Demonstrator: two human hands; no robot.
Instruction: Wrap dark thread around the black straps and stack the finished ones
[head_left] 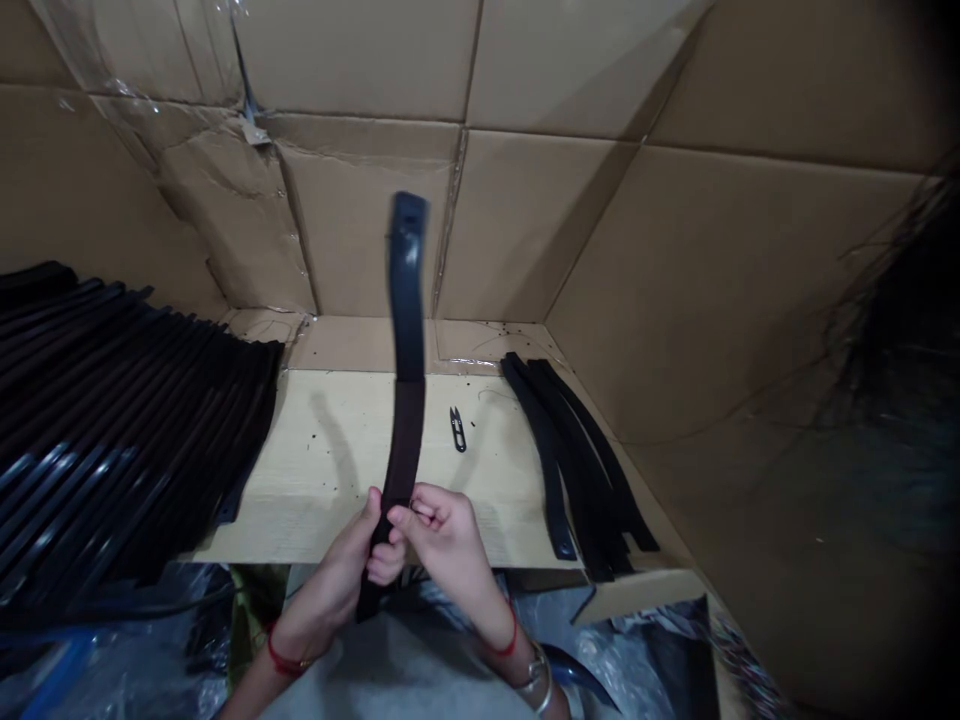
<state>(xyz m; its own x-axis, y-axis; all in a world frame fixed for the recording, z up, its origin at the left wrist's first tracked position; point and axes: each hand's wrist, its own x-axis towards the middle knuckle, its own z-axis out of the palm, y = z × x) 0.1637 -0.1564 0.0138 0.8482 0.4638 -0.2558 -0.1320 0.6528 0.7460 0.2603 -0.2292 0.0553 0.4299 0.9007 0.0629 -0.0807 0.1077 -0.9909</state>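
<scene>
A long dark strap stands nearly upright before me, glossy blue-black at its upper end and matte brown-black lower down. My left hand is wrapped round its lower part, with the thumb along the edge. At the strap's right edge my right hand is closed in a pinch, thumb against the fingers. Whether it grips the strap itself or something small at the edge cannot be made out. Small black thread snips lie on the table beyond my right hand.
Many similar dark straps lie side by side in a heap at the left. Several more straps rest at the right of the pale wooden table. Cardboard walls enclose the back and sides. Plastic bags lie below the front edge.
</scene>
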